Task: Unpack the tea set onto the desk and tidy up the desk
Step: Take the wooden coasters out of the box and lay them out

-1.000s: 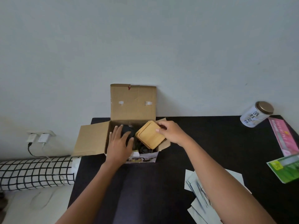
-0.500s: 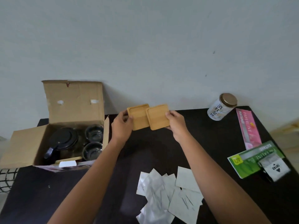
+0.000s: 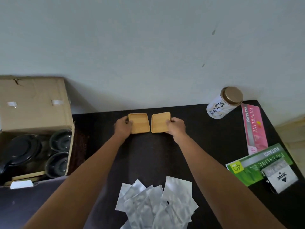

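Only the head view to go on here. We've got our left hand pinching the outer edge of one bamboo coaster and our right hand doing the same on the second coaster, fingers closed on the edges. Both coasters look flat on the dark surface, close side by side near the wall with a thin gap between them. Our guess is we're lining them up at the back so the cups have a spot to land and the front stays free.

The rest of the set sits in the cardboard box at the left: a black teapot and two glass cups. The foil sachets in front and the tea tin, lying tilted at the right, probably need tidying.
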